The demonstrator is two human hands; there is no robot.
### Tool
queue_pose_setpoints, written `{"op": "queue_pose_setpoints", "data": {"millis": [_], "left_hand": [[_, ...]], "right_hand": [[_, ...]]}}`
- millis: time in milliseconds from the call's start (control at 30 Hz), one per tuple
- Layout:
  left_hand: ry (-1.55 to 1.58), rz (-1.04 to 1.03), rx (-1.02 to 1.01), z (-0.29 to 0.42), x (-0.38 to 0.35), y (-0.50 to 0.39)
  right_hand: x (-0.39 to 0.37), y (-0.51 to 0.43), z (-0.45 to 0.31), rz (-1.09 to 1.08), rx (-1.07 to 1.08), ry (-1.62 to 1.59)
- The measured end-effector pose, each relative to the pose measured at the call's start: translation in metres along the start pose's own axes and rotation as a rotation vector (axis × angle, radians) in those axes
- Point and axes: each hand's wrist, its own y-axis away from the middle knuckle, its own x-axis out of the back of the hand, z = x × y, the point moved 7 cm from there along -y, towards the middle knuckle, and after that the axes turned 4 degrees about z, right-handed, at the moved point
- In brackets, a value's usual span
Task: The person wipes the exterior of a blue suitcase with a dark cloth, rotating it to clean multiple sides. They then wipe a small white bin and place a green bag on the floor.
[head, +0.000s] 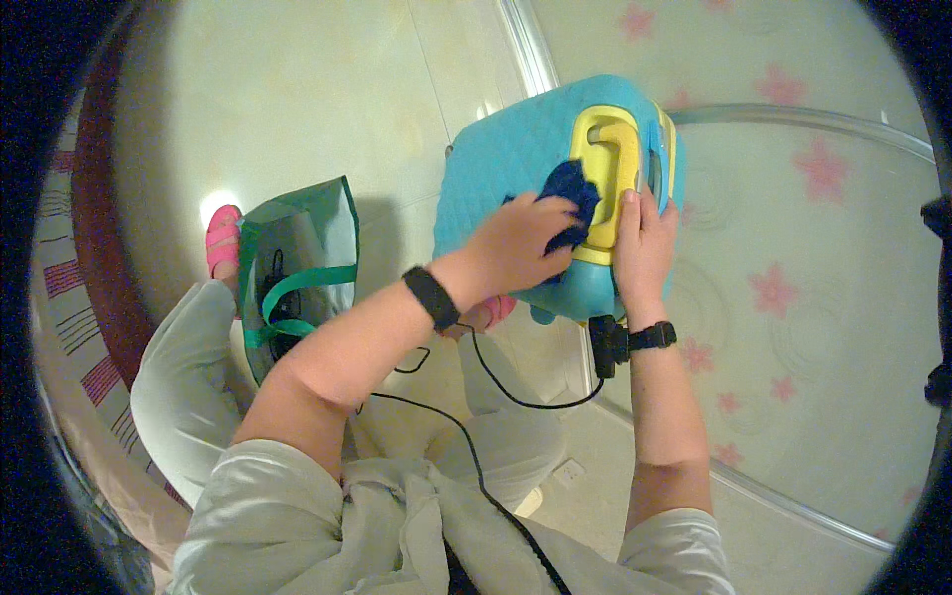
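A light-blue suitcase point(506, 156) with a quilted-looking shell stands before me. Set into its upper face is a yellow handle point(623, 171) in a yellow recess. My left hand point(520, 242) holds a crumpled dark-blue cloth point(573, 197) against the shell, right beside the yellow recess. Part of the cloth is hidden under my fingers. My right hand point(647, 245) grips the suitcase at its right edge, thumb by the yellow handle and fingers near a blue side strip point(654, 160).
A green and grey bag point(297, 230) with green straps stands open at left, dark things inside. Pink sandals point(223, 234) are on my feet. A black cable point(476, 446) crosses my lap. Panels with pink flowers point(818, 171) and metal rails rise at right; a striped cover point(71, 279) lies far left.
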Motion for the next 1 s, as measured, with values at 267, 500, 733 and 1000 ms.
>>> {"op": "queue_pose_setpoints", "data": {"millis": [267,500,733,1000], "left_hand": [[0.128,-0.311,0.311,0.017,-0.038,0.151],[0.814,0.004,1.259,0.029,0.045,0.195],[1.632,-0.016,1.061,0.154,0.103,0.134],[1.599,-0.183,0.909,0.289,0.100,0.138]], "right_hand": [[-0.002,0.002,0.007,0.058,0.007,0.017],[0.047,0.066,-0.020,0.311,-0.037,-0.404],[0.109,0.224,-0.100,-0.262,-0.405,-1.247],[0.232,0.257,-0.140,-0.038,-0.222,-1.637]]}}
